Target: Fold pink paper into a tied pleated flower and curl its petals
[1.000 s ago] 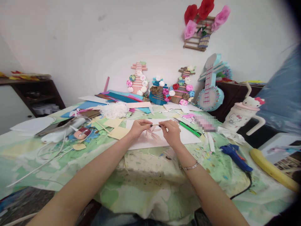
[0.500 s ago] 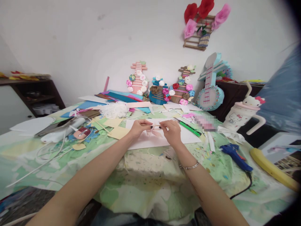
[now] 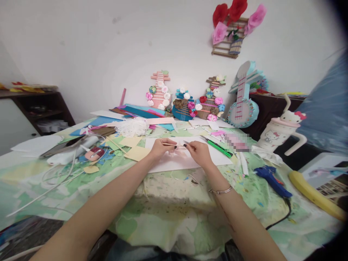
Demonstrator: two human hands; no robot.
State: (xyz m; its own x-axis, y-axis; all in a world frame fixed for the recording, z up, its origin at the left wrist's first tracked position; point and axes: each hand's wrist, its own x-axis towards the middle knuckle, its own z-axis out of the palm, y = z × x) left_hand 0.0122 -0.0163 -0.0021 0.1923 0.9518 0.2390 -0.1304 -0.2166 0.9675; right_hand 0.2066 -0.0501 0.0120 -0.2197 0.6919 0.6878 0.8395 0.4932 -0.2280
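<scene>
In the head view, my left hand (image 3: 163, 147) pinches a thin pale stick (image 3: 169, 144) over the table. A crinkled piece of pale pink paper (image 3: 178, 153) hangs below the fingertips, between the two hands. Facing it, my right hand (image 3: 199, 151) is closed in a pinch at the paper's right edge. A small thin grey tip shows by its fingers; what it belongs to is hidden. Both hands are above a white sheet (image 3: 160, 166) on the patterned tablecloth.
A green cutter (image 3: 219, 148) lies right of the sheet. Farther right are a blue glue gun (image 3: 273, 181), a yellow curved object (image 3: 312, 192) and a tumbler (image 3: 280, 132). Paper scraps (image 3: 137, 153) and cables lie left. Decorated paper instruments (image 3: 183, 107) stand behind.
My right hand has shifted slightly right and downward, and its fingers have turned a little. The pink paper between the hands has changed shape. My left hand is nearly still.
</scene>
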